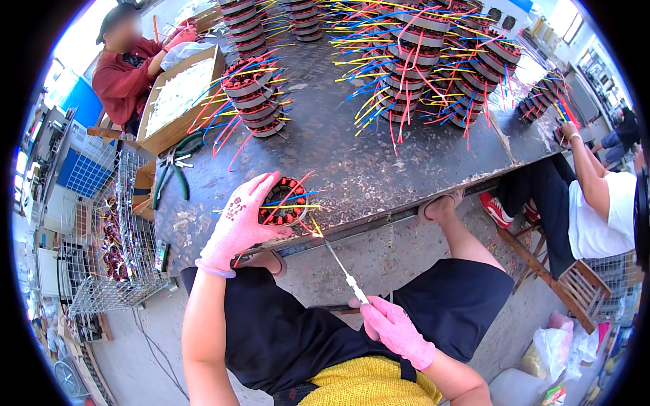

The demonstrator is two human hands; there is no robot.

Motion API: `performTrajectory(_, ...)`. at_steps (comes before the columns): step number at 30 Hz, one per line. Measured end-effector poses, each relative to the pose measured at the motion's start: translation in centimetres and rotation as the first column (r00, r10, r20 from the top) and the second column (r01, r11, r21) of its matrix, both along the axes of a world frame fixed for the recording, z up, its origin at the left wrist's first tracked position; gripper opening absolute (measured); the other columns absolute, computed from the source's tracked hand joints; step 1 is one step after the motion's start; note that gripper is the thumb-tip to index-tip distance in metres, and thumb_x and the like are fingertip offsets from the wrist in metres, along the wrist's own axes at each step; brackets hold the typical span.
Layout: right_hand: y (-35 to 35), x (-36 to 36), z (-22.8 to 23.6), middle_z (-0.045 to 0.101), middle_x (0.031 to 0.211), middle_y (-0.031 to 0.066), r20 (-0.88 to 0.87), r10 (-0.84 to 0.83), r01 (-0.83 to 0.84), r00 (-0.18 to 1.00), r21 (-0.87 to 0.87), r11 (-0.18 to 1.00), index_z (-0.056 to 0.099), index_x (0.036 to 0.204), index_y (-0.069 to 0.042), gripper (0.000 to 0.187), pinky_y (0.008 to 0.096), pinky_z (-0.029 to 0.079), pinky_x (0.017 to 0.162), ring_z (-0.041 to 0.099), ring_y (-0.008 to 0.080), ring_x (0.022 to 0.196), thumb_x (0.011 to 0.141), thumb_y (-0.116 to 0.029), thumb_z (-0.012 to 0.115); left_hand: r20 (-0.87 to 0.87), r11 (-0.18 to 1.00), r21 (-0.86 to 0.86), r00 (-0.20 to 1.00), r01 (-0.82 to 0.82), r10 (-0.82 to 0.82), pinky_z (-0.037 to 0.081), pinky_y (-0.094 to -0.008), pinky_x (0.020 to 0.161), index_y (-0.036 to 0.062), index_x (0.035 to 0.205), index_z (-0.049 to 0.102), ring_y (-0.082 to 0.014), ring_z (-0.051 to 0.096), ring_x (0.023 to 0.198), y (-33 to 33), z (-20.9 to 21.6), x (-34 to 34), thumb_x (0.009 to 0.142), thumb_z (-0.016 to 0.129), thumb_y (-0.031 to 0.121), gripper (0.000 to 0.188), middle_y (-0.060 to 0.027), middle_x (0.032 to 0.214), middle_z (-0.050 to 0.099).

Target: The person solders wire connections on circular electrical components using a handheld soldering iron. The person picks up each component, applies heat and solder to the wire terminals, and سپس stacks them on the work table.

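Observation:
My left hand (242, 218), in a pink glove, is closed on the rim of a motor stator (288, 215) at the table's near edge. The stator has red and black windings, with red, yellow and blue wires sticking out. My right hand (396, 329), also gloved in pink, grips the white handle of a slim tool with a long metal rod (336, 259). That rod points up and left to the wire ends beside the stator. A bright yellow-orange spot shows at its tip; whether it is flame or a lit wire I cannot tell.
Stacked stators (406, 68) with wires jutting out stand across the dark table (311, 145). Green-handled pliers (172, 172) lie at left near a cardboard box (181, 95). A wire basket (118, 250) stands at the lower left. Other people sit at the far left and right.

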State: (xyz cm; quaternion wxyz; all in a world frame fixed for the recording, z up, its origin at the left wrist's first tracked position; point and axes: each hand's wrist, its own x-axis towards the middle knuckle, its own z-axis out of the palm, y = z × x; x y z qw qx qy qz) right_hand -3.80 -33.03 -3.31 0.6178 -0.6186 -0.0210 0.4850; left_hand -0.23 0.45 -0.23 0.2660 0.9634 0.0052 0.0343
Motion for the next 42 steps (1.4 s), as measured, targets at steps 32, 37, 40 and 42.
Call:
performTrajectory(32,0.0,0.0,0.4,0.048,0.067,-0.0036,-0.012,-0.011,0.012,1.0,0.023,1.0,0.06,0.124,-0.001,0.033,0.0231,0.035,0.053,0.044,0.0046,0.059,0.104,-0.024,0.049,-0.023,1.0,-0.006,1.0,-0.013,0.012,0.036,-0.0427,0.112,0.0045,0.144,0.044,-0.0367,0.045,0.133,0.0,-0.1,0.2,0.061,0.088,0.028,0.097,-0.0183,0.145,0.046)
performTrajectory(37,-0.1,0.0,0.3,0.048,0.066,-0.0034,-0.01,0.013,-0.013,1.0,0.025,1.0,0.06,0.125,-0.001,0.034,0.0236,0.036,0.052,0.044,0.0049,0.058,0.104,-0.026,0.048,-0.028,1.0,-0.025,1.0,-0.013,0.012,0.036,-0.0427,0.112,0.0045,0.144,0.044,-0.0368,0.045,0.133,-0.1,-0.1,0.3,0.061,0.088,0.029,0.097,-0.0184,0.144,0.046)
performTrajectory(40,0.1,0.1,0.6,0.047,0.066,-0.0037,-0.003,0.015,-0.015,1.0,0.014,1.0,0.059,0.126,0.0,0.036,0.0231,0.035,0.053,0.043,0.005,0.058,0.104,-0.026,0.048,-0.025,1.0,-0.022,1.0,-0.01,0.01,0.036,-0.0427,0.112,0.0042,0.144,0.044,-0.037,0.045,0.133,0.0,-0.1,0.2,0.061,0.088,0.029,0.097,-0.0187,0.144,0.046)
performTrajectory(42,0.3,0.2,1.3,0.045,0.066,-0.005,0.005,0.022,-0.022,1.0,-0.003,1.0,0.058,0.127,0.001,0.036,0.0213,0.032,0.055,0.04,0.0047,0.06,0.104,-0.025,0.048,-0.022,1.0,-0.02,1.0,-0.009,0.009,0.037,-0.0419,0.112,0.0029,0.144,0.044,-0.0363,0.045,0.133,0.0,0.0,0.2,0.06,0.089,0.026,0.098,-0.019,0.144,0.046)
